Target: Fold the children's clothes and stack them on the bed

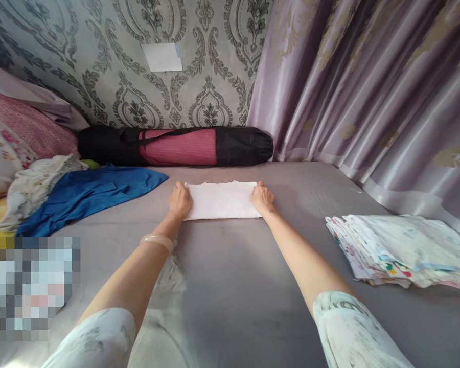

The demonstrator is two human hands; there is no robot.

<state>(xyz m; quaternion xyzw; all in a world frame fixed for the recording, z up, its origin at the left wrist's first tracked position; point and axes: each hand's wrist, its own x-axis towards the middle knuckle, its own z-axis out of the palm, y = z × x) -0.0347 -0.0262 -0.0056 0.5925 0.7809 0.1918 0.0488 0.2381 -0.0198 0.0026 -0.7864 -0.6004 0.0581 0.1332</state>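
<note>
A folded white cloth (pixel 221 200) lies flat on the grey bed sheet (pixel 233 276) in front of me. My left hand (pixel 180 200) grips its left edge with curled fingers. My right hand (pixel 262 198) grips the right edge the same way. Both arms reach straight forward, and a pale bangle (pixel 158 240) sits on my left wrist.
A stack of folded patterned cloths (pixel 398 250) lies at the right. A blue garment (pixel 88 194) and crumpled laundry (pixel 34 184) lie at the left beside pillows (pixel 19 128). A black and pink mat bag (pixel 176 145) rests against the wall. Purple curtains (pixel 368 87) hang at the right.
</note>
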